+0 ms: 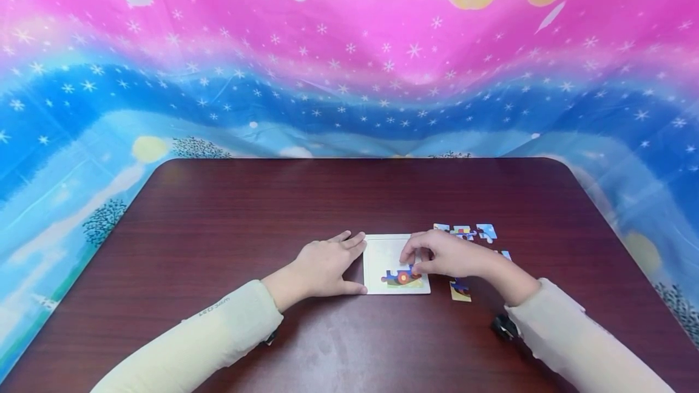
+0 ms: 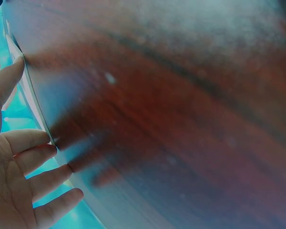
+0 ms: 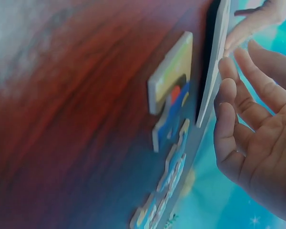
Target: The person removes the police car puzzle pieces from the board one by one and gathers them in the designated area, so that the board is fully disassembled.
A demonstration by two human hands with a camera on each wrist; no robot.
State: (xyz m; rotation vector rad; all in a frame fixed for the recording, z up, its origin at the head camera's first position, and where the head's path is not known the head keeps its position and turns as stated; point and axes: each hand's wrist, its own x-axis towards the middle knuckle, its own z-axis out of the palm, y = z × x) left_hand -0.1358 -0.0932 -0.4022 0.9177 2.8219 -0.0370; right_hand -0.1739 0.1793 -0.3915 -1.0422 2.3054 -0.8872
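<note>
A white puzzle tray (image 1: 374, 264) lies flat near the middle of the table. A few joined jigsaw pieces (image 1: 394, 279), with a red and yellow round shape and blue parts, lie in its lower part. My left hand (image 1: 330, 267) rests at the tray's left edge, fingers spread, fingertips and thumb touching the rim. Over the tray's right side, my right hand (image 1: 446, 253) has curled fingers and pinches a small puzzle piece (image 1: 416, 272) beside the joined ones, mostly covered by the fingertips. In the right wrist view the bent fingers (image 3: 225, 119) come together by the tray edge (image 3: 214, 71).
Right of the tray lie several loose pieces: one (image 1: 460, 291) near my right wrist, another (image 1: 486, 232) farther back, and some partly hidden behind the hand. The dark wooden table (image 1: 246, 199) ends at a colourful curtain (image 1: 349, 65).
</note>
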